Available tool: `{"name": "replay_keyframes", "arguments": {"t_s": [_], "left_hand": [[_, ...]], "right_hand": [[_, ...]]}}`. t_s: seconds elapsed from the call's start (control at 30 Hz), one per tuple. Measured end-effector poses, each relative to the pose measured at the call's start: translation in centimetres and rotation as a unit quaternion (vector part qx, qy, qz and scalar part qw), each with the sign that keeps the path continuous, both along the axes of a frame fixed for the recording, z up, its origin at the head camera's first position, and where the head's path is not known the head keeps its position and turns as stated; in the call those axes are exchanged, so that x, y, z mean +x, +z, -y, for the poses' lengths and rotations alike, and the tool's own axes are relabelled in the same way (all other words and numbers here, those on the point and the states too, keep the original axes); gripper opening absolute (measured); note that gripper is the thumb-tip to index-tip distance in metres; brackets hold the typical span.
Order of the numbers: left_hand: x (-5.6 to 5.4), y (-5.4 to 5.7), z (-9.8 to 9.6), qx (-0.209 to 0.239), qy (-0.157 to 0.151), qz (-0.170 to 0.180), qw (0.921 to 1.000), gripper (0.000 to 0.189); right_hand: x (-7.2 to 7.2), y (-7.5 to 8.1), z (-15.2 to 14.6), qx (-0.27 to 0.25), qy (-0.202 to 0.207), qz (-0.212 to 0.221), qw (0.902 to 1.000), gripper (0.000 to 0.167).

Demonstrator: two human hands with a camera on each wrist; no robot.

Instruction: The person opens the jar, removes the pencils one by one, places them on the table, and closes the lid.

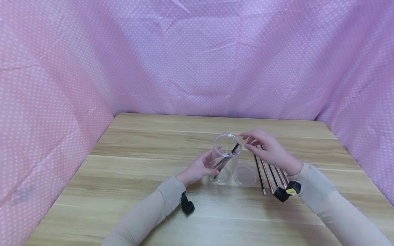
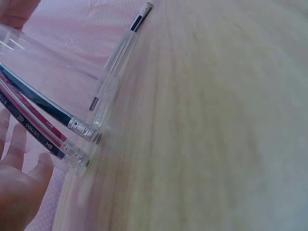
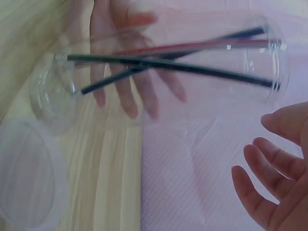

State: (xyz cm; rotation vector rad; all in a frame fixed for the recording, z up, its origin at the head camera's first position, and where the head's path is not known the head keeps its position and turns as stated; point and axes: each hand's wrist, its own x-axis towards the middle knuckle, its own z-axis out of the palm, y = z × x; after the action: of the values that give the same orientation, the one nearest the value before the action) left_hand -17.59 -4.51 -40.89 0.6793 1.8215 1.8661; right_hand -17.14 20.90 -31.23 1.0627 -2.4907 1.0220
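Observation:
A tall clear plastic jar (image 1: 226, 140) stands on the wooden table, its mouth facing up. My left hand (image 1: 201, 169) holds the jar from the left side, thumb in front and fingers around the back. Pencils lean crosswise inside: a dark green one (image 3: 207, 71), a red one (image 3: 197, 46) and a black one (image 2: 29, 125), with their silver ends at the bottom. To the right of the jar's rim, my right hand (image 1: 266, 147) is raised with loosely bent fingers and holds nothing.
A round translucent lid (image 1: 244, 176) lies on the table, right beside the jar. Several pencils (image 1: 265, 171) lie in a row farther right, partly hidden under the right hand and wrist camera. Pink dotted cloth (image 1: 197, 61) hangs behind the table (image 1: 147, 136).

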Motion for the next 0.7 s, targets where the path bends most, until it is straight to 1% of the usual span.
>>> {"name": "replay_keyframes", "arguments": {"t_s": [0.23,0.47,0.6,0.7], "left_hand": [[0.0,0.0,0.0,-0.001,0.002,0.000,1.0000,0.085],[-0.1,-0.1,0.0,0.003,-0.002,0.003,1.0000,0.084],[-0.1,-0.2,0.0,-0.002,0.001,0.000,1.0000,0.083],[-0.2,-0.2,0.0,-0.007,0.006,0.001,1.0000,0.083]], "right_hand": [[0.7,0.7,0.6,-0.011,0.032,-0.035,0.9988,0.039],[1.5,1.3,0.5,-0.011,0.067,-0.081,0.9944,0.051],[1.7,1.6,0.5,-0.021,0.075,-0.114,0.9904,0.048],[1.8,1.7,0.5,-0.009,0.067,-0.133,0.9889,0.044]]}}
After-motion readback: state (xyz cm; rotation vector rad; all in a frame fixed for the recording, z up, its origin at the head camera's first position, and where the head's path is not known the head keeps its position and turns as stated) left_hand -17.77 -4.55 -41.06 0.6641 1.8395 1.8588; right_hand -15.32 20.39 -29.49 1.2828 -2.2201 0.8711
